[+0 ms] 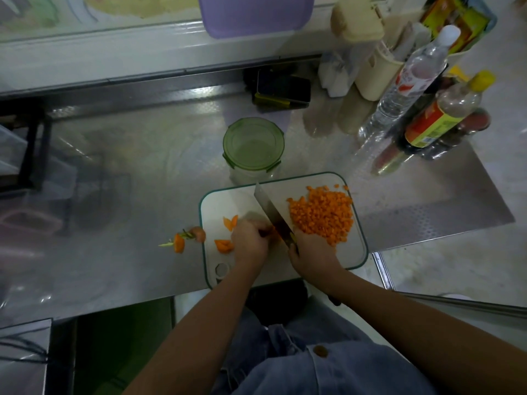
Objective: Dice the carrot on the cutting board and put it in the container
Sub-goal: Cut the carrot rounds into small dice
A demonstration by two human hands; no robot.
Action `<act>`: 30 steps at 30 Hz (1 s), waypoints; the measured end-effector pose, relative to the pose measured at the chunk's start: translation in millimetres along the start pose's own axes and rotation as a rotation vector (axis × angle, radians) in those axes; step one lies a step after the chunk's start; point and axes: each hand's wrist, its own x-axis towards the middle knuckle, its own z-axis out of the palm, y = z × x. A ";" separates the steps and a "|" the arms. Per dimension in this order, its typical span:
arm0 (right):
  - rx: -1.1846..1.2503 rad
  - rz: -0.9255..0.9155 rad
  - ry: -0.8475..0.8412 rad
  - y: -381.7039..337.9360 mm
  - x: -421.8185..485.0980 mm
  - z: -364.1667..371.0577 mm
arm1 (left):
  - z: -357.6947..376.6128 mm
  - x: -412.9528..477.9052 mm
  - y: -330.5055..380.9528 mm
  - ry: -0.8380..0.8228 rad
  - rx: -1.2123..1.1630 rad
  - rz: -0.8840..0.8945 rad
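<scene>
A white cutting board (356,252) with a green rim lies at the counter's near edge. A heap of diced carrot (322,213) covers its right side. My right hand (312,249) grips the handle of a cleaver (271,213), whose blade points away across the board. My left hand (251,242) holds down a small carrot piece (272,232) against the blade, fingers curled. Two larger carrot chunks (224,246) lie on the board's left part. A green-lidded container (253,143) stands just beyond the board, its lid on.
Carrot tops with green stalks (185,238) lie on the steel counter left of the board. Bottles (445,115) and cream canisters (370,72) crowd the back right. A phone (282,88) lies at the back. The counter ends right of the board.
</scene>
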 end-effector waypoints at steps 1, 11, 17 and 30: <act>-0.002 -0.002 0.006 -0.2 0.4 0.5 | 0.1 0.0 0.2 0.001 -0.011 -0.006; 0.012 -0.022 0.036 -2.5 4.4 4.3 | 1.8 -3.5 -0.1 0.011 -0.055 -0.010; 0.052 -0.046 0.078 0.0 -0.6 -4.3 | 0.0 -4.9 -3.3 -0.018 -0.035 -0.009; 0.008 0.005 -0.019 -8.3 0.9 3.7 | 0.1 -3.0 0.2 -0.006 -0.079 -0.082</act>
